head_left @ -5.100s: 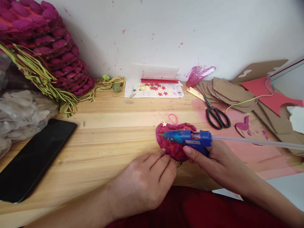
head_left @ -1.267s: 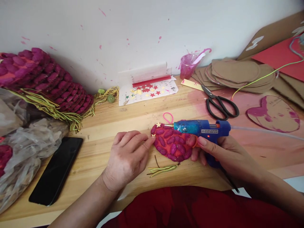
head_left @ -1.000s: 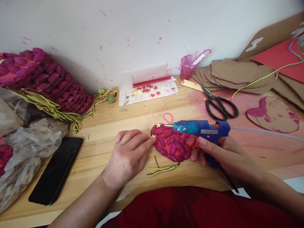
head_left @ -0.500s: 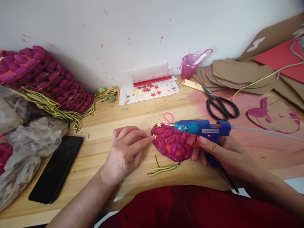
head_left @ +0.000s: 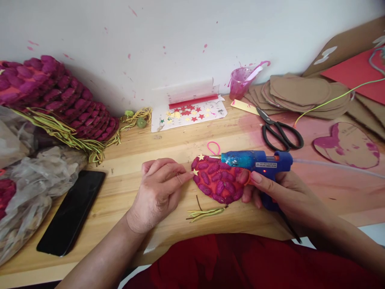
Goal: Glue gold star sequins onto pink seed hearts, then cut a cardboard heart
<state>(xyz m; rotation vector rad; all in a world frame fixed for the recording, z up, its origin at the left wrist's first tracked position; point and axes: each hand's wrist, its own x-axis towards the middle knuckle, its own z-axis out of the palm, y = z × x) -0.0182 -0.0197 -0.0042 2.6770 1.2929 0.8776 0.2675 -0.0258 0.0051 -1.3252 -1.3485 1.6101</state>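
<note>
head view: the left hand [head_left: 159, 192] is at the left edge of the magenta piece [head_left: 221, 182], fingertips touching the lower gold star [head_left: 195, 172]; whether they pinch or press it cannot be determined. the right hand [head_left: 278, 192] is clamped around the blue glue gun [head_left: 246, 159], its nozzle [head_left: 215, 157] at the piece's upper edge, near the upper gold star [head_left: 201, 157]. the hands are apart.

the piece lies on a pale wooden table [head_left: 135, 150], tassel [head_left: 207, 213] toward the person. beyond the gun lie black scissors [head_left: 271, 123] and stacked cardboard [head_left: 300, 90]; the wood there is stained pink. at left are a phone [head_left: 70, 214], plastic bags [head_left: 36, 196] and a magenta stack [head_left: 69, 96]. a white wall [head_left: 177, 60], spotted pink, stands behind.

compared with five seconds ago, the lower star now shows, the nozzle sits higher on the piece, and the left hand no longer covers the tassel.
</note>
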